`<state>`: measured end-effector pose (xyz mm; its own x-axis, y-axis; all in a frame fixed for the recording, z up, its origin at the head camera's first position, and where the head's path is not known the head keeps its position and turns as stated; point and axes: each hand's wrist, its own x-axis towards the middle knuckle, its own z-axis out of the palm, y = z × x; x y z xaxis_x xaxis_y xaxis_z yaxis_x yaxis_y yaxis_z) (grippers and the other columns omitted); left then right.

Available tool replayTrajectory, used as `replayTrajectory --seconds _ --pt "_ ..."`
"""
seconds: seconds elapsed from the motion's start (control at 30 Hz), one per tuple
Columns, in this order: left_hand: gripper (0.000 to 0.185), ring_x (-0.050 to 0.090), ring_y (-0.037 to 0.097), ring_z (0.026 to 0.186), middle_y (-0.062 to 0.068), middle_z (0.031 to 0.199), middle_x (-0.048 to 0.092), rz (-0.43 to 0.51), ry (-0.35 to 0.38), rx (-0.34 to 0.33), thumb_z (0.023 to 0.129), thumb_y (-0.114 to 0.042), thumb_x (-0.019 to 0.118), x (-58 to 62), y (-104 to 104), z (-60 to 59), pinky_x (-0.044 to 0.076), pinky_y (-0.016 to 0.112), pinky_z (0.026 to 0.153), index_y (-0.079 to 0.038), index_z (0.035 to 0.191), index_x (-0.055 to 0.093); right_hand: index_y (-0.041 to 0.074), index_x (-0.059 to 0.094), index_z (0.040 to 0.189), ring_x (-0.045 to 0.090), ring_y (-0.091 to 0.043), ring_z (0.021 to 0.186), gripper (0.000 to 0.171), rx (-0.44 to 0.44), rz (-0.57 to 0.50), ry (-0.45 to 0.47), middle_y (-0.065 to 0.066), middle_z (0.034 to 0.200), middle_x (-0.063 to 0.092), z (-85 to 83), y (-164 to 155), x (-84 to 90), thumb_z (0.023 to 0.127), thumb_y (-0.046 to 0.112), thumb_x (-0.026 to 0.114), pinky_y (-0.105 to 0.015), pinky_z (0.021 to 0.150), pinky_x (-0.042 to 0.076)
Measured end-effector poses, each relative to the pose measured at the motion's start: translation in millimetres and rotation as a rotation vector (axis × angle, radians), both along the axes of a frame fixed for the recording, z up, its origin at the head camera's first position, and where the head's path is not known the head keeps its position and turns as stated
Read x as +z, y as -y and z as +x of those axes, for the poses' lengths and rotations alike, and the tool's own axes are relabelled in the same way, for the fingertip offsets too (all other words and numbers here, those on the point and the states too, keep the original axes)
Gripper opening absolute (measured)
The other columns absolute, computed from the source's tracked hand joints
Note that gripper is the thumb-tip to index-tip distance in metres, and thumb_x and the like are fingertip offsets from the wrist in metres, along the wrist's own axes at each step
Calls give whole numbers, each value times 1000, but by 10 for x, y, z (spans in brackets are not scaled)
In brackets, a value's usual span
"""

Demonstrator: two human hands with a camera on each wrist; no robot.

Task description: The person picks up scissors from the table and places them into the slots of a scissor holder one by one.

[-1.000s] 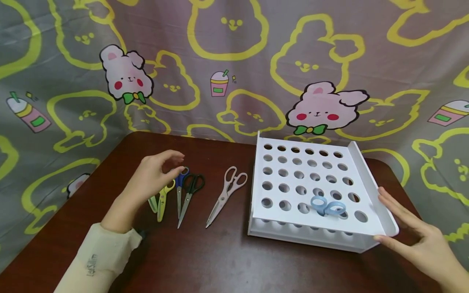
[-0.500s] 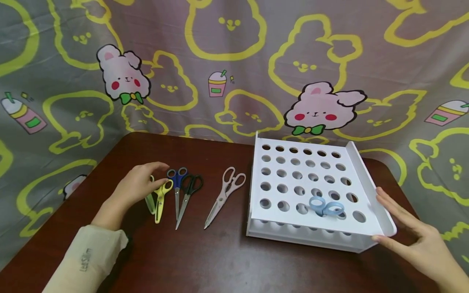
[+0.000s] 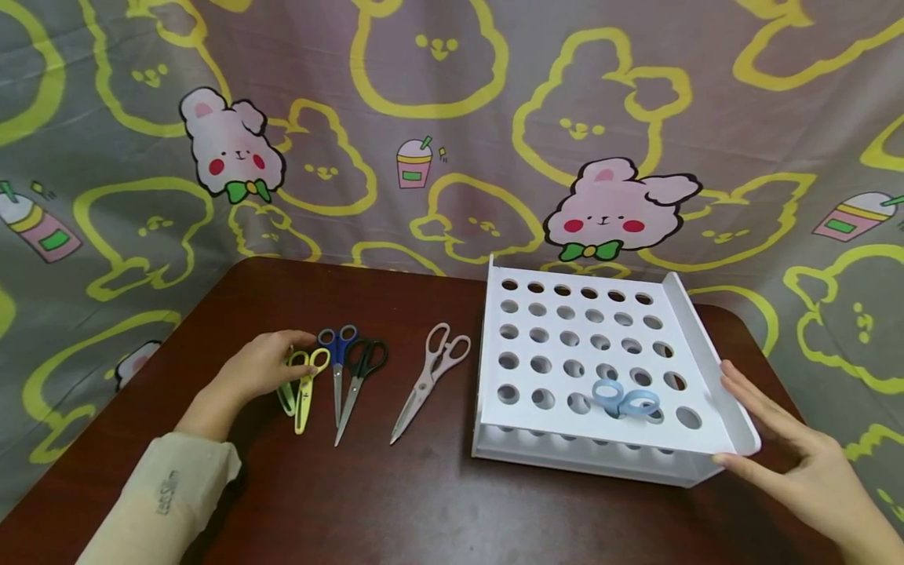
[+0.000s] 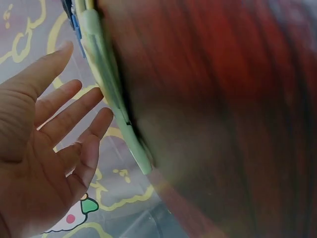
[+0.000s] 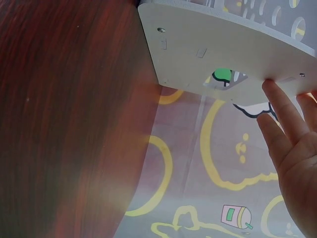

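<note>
My left hand (image 3: pixel 257 365) hovers over the green scissors (image 3: pixel 286 399) and yellow scissors (image 3: pixel 304 399), fingertips right at the yellow handle rings. In the left wrist view the thumb is spread from relaxed fingers, and nothing is between them. The left hand partly hides the green pair's handles. Blue-handled scissors (image 3: pixel 339 351) and black-handled scissors (image 3: pixel 357 382) lie just to the right. My right hand (image 3: pixel 798 447) rests straight fingers against the right side panel of a white rack (image 3: pixel 526 380) with rows of round holes. Light blue scissors (image 3: pixel 621 403) stand in a front hole, handles up.
Pale pinkish scissors (image 3: pixel 427 382) lie between the black pair and the rack, points toward the near edge. The dark wooden table (image 3: pixel 395 518) ends at a patterned curtain (image 3: pixel 339 63) hung behind and at both sides.
My left hand has moved left and down, from over the blue scissors' handles to the yellow and green pairs. The right hand stays on the rack; the view has shifted slightly.
</note>
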<state>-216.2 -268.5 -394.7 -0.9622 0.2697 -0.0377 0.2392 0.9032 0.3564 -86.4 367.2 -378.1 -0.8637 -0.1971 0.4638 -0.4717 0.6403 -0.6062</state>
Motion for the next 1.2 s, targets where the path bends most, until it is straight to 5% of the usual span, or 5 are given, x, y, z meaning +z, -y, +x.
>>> replayTrajectory --seconds 0.2,0.47,1.03,1.2 --pt "52 64 37 105 22 119 68 -19 3 -26 84 -26 79 -32 20 -35 50 56 91 3 125 65 -6 49 142 32 -3 147 98 10 0 -5 -13 157 39 1 8 -2 53 -22 85 -3 105 30" --pt "52 63 33 94 21 108 66 -13 -5 -51 80 -26 83 -73 7 -56 51 52 84 6 118 67 -5 49 142 32 -3 147 98 2 -8 -1 -12 157 39 0 9 3 52 -22 85 -3 103 31" --pt "36 54 22 78 13 102 63 -58 28 -42 79 -25 83 -59 -94 -76 46 36 68 -3 106 72 -4 50 142 32 -1 147 98 -12 7 3 -11 157 40 3 11 9 53 -21 85 -3 104 29" --pt "36 57 22 82 10 106 64 -85 65 -8 79 -26 83 -39 -112 -78 45 42 70 -7 106 71 -4 50 142 33 -2 146 97 -2 3 -10 -11 157 40 -1 6 12 52 -20 86 -3 105 29"
